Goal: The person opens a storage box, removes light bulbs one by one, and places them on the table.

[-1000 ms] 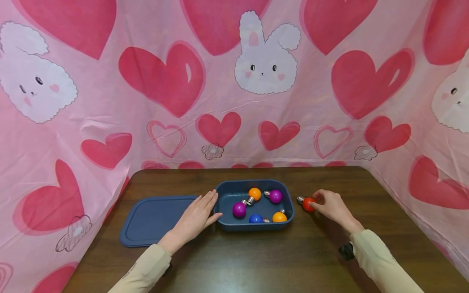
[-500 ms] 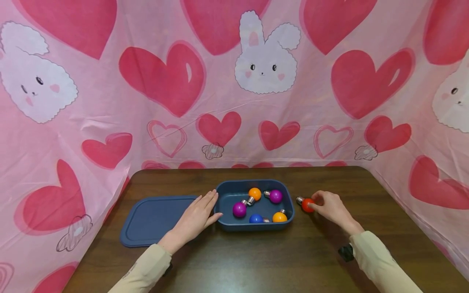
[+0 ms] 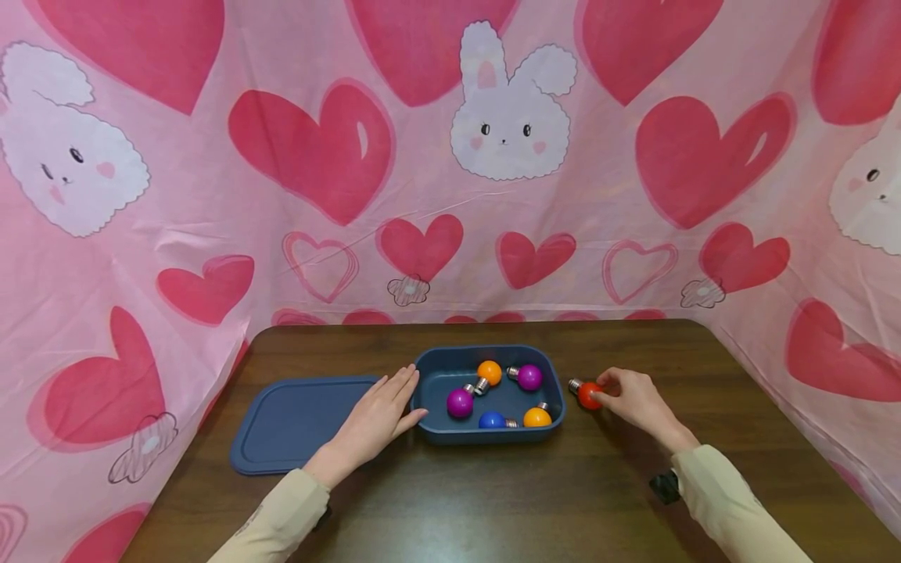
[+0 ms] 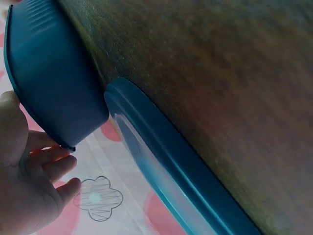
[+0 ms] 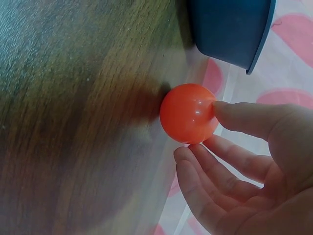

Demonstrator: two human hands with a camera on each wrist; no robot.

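Note:
My right hand [image 3: 637,399] pinches a red light bulb [image 3: 588,396] by its round globe, between thumb and fingertips. The bulb's metal screw base [image 3: 575,386] points toward the blue container [image 3: 486,438]. In the right wrist view the red globe [image 5: 188,113] appears at or just over the table; I cannot tell whether it touches. With fingers extended, my left hand [image 3: 376,414] touches the container's left rim. Inside the container lie two purple bulbs [image 3: 461,403], two orange bulbs [image 3: 489,372] and a blue bulb [image 3: 492,421].
A flat dark blue lid [image 3: 303,422] lies on the brown wooden table [image 3: 486,508] left of the container, partly behind the left hand. Pink cloth [image 3: 598,211] with hearts and rabbits hangs around the table's back and sides.
The red bulb has shifted very slightly left, with my right hand still pinching it. My left hand and the bulbs in the container look the same.

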